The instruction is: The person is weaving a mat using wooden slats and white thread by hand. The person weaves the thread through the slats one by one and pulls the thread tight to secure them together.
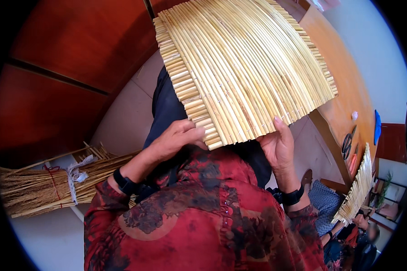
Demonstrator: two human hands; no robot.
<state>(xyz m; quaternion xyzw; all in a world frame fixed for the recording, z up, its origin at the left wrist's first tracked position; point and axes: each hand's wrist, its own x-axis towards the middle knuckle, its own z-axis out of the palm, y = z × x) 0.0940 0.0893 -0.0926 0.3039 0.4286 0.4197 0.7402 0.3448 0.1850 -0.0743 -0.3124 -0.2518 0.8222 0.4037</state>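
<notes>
Straw mat held up, left hand and right hand pinching its lower edge; we'd best keep both grips level.

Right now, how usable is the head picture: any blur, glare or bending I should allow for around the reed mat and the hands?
Head view: the woven reed mat is sharp and evenly lit, no glare; the left hand and right hand at its near edge are clear too. Fisheye bends the cabinet lines and wooden table edge toward the dark rim. The second mat and the person at lower right are soft.
</notes>
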